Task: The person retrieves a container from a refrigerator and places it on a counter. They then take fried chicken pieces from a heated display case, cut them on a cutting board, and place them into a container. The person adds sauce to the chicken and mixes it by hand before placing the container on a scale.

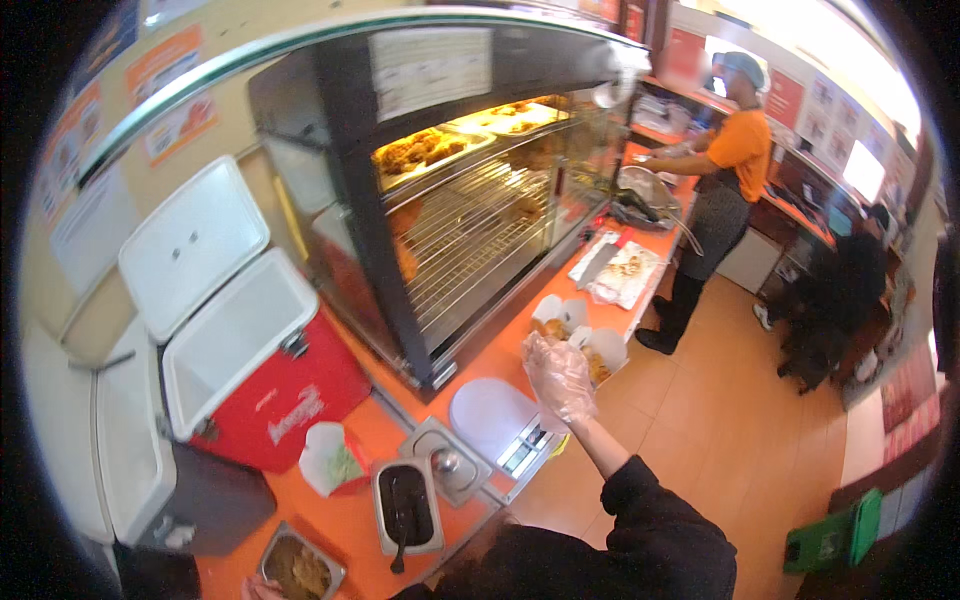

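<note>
My right hand point(559, 379), in a clear plastic glove, reaches across the counter to two open white paper boxes point(609, 345) of browned fried food. Its fingers overlap the near box, and whether they grip anything is hidden. At the bottom edge, part of my left hand point(261, 589) shows bare beside the rim of a steel pan point(339, 574) with brown crumbly food in it; its grip cannot be made out. Between the hands stand a steel pan of dark sauce point(405, 499) with a utensil in it, and a paper box of pale green food point(341, 461).
A white digital scale point(491, 416) sits below the glass warming cabinet point(480, 232). An open red cooler box point(300, 405) and a grey cooler point(202, 495) stand left. Farther along, a knife point(598, 264) lies by stained paper point(630, 274). A co-worker point(724, 165) stands at the counter.
</note>
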Tool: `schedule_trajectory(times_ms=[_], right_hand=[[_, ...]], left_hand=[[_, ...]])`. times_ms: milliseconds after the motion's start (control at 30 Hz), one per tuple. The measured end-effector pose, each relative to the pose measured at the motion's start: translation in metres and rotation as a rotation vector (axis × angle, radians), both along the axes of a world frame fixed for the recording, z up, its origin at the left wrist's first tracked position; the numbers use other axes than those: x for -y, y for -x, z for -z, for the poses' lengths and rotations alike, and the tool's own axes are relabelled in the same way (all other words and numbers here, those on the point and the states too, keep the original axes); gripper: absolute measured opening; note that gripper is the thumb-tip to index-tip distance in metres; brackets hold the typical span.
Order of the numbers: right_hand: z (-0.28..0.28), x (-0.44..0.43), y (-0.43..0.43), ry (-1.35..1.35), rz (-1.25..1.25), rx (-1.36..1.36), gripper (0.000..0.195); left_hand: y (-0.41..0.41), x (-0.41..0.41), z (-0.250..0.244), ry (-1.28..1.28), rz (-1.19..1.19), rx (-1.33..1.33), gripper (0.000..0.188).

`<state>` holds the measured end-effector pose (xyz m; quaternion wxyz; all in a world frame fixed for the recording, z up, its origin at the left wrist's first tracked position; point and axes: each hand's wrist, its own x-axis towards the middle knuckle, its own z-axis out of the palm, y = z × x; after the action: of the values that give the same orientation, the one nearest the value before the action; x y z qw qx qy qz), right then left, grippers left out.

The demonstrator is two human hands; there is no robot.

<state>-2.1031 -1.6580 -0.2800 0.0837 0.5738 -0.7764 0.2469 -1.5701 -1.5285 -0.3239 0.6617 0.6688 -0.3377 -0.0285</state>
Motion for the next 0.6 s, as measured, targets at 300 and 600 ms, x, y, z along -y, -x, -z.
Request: schedule_trajectory(times_ms=[300,600], right_hand=[[-0.047,-0.059,-0.19,0.214,-0.395,0.297,0.02],[-0.046,-0.081,-0.354,-0.496,-0.721,0.485,0.025]], left_hand=[[-0.047,-0.078,0.012,-0.003,-0.043,-0.133,0.019],[-0.09,-0.111,0.047,-0.296,0.233,-0.288,0.02]])
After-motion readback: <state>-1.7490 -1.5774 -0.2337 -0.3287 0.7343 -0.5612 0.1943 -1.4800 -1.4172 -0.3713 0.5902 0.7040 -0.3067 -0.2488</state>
